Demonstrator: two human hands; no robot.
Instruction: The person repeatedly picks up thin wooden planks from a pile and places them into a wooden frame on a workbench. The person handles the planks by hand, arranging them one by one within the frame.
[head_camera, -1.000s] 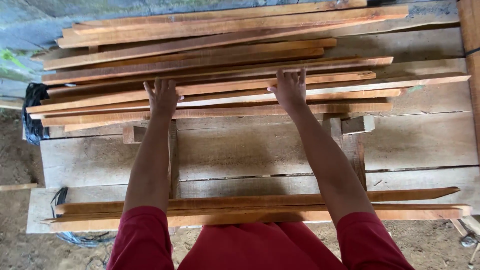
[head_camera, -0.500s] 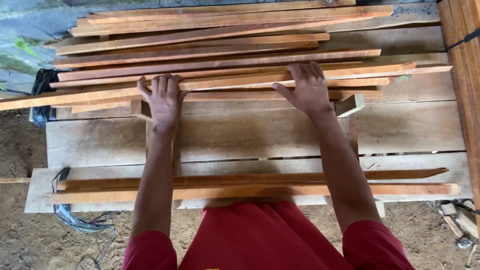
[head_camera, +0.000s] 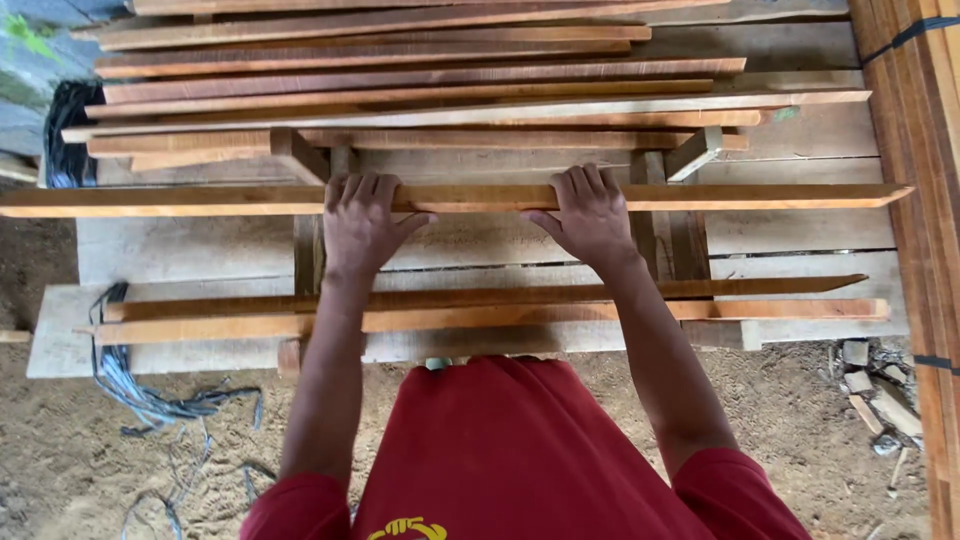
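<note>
Both hands are now lying nearer the lower half of the frame than a second ago, and one long slat (head_camera: 460, 197) is coming away from the stack (head_camera: 420, 90) with them. The left hand (head_camera: 362, 222) is curling over the slat left of centre, fingers draped across its far edge and thumb tucked underneath on the near side. The right hand (head_camera: 590, 215) is gripping the same slat right of centre in the same way, so both hands are closed on it. The slat is running almost the full width of the picture, lying level above the pale planks of the bench (head_camera: 790, 235), between the stack in the upper part of the frame and two more slats (head_camera: 480, 305) near the lower edge. Short wooden blocks (head_camera: 695, 152) are standing just behind it.

Judging from this, the long overhanging ends could be dipping or swinging if the two hands pull unevenly, and the right end may be knocking the bundle of boards (head_camera: 915, 150) at the right edge. Rough sawn edges could also be driving splinters into bare fingers. Loose cord (head_camera: 130, 385) on the sandy ground at lower left could be catching a foot.
</note>
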